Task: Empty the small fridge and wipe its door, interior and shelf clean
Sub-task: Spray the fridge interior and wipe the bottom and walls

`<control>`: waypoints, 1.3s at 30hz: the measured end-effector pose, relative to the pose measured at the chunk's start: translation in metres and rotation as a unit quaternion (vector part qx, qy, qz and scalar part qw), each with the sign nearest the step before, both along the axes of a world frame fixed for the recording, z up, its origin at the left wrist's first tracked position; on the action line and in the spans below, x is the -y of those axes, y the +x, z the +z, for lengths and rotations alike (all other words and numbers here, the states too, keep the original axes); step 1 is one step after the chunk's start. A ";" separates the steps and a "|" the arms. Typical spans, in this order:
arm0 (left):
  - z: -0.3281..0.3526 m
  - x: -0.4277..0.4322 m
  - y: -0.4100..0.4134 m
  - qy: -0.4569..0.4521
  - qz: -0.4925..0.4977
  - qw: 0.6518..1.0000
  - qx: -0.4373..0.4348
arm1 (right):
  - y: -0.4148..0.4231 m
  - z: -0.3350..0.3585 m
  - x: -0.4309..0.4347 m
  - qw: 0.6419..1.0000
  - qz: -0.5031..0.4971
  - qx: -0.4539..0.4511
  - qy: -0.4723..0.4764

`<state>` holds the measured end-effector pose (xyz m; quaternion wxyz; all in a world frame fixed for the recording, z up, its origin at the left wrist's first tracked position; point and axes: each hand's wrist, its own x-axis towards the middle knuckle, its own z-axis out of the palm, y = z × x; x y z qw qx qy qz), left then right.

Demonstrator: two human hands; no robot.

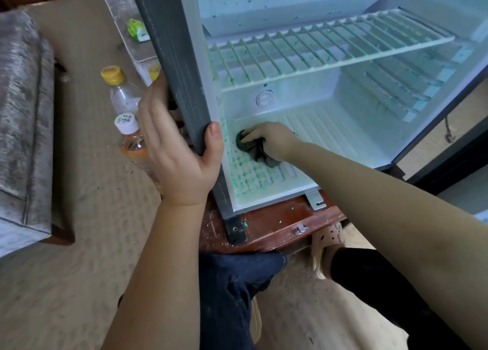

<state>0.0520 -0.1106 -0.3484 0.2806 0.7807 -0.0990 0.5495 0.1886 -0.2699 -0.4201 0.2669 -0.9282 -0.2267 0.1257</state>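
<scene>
The right hand (269,138) presses a dark cloth (253,149) on the fridge (343,127) floor, fingers curled over it. The left hand (179,149) grips the fridge's side edge, thumb in front.

Bare left hand (179,149), bare right hand (269,141), dark trousers (232,297), beige perforated clog (328,241)

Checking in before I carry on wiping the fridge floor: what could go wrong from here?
The cloth under the right hand looks dark and bunched; it may smear the green stains across the ribbed floor rather than lift them.
The wire shelf above is speckled green; wiping it later may drop bits onto the cleaned floor.
Two bottles stand close by the left hand gripping the fridge wall; a swing could tip them.
</scene>
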 end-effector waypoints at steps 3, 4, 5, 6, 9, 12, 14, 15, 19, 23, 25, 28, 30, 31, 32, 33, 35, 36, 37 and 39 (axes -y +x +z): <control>0.002 0.001 0.002 -0.009 0.007 1.000 -0.026 | -0.036 -0.002 0.017 0.997 -0.008 -0.034 0.067; 0.003 0.001 0.000 -0.013 0.013 0.999 -0.041 | -0.048 -0.001 0.023 0.997 -0.003 -0.033 0.072; 0.002 0.001 -0.001 -0.013 0.010 0.999 -0.048 | -0.059 -0.001 0.028 0.998 0.005 -0.025 0.066; 0.001 -0.001 -0.002 -0.010 0.015 0.999 -0.046 | -0.070 0.000 0.033 0.998 0.018 -0.011 0.053; 0.001 -0.001 -0.005 -0.017 0.019 0.998 -0.059 | -0.094 0.002 0.045 0.997 0.061 0.043 0.026; 0.000 -0.001 -0.005 -0.028 0.015 0.997 -0.067 | -0.105 0.009 0.054 0.996 0.084 0.020 0.002; -0.002 -0.001 -0.005 -0.028 0.010 0.997 -0.066 | -0.105 0.020 0.062 0.993 0.081 -0.078 0.034; -0.002 -0.001 -0.004 -0.027 0.003 0.998 -0.059 | -0.106 0.028 0.067 0.985 0.076 -0.137 0.075; 0.000 -0.001 -0.002 -0.034 0.005 0.998 -0.049 | -0.114 0.045 0.085 0.974 0.043 -0.182 0.128; 0.003 0.003 -0.003 -0.049 -0.003 0.998 -0.047 | -0.130 0.055 0.093 0.977 -0.046 -0.042 0.204; 0.005 0.004 -0.004 -0.050 0.007 0.998 -0.048 | -0.142 0.059 0.091 0.995 0.008 -0.028 0.096; 0.005 0.005 -0.005 -0.062 0.003 0.996 -0.057 | -0.152 0.049 0.099 0.999 -0.005 0.046 0.002; 0.004 0.004 -0.007 -0.064 0.000 0.996 -0.066 | -0.154 0.050 0.103 0.997 -0.043 0.066 0.003; 0.004 0.004 -0.007 -0.064 0.004 0.996 -0.067 | -0.155 0.047 0.103 0.998 -0.017 0.048 -0.039; 0.005 0.004 -0.008 -0.064 0.005 0.996 -0.068 | -0.156 0.043 0.104 0.997 -0.004 0.033 -0.070; 0.005 0.005 -0.008 -0.066 0.003 0.995 -0.068 | -0.157 0.039 0.105 0.997 -0.021 0.040 -0.062; 0.004 0.005 -0.008 -0.062 -0.005 0.996 -0.066 | -0.155 0.041 0.106 0.990 -0.104 0.097 0.013; 0.003 0.004 -0.008 -0.058 -0.005 0.996 -0.064 | -0.151 0.044 0.106 0.982 -0.138 0.121 0.035; 0.002 0.002 -0.007 -0.055 -0.006 0.997 -0.062 | -0.145 0.045 0.107 0.975 -0.166 0.139 0.046; 0.002 0.001 -0.005 -0.055 -0.015 0.997 -0.056 | -0.130 0.039 0.106 0.957 -0.223 0.171 0.074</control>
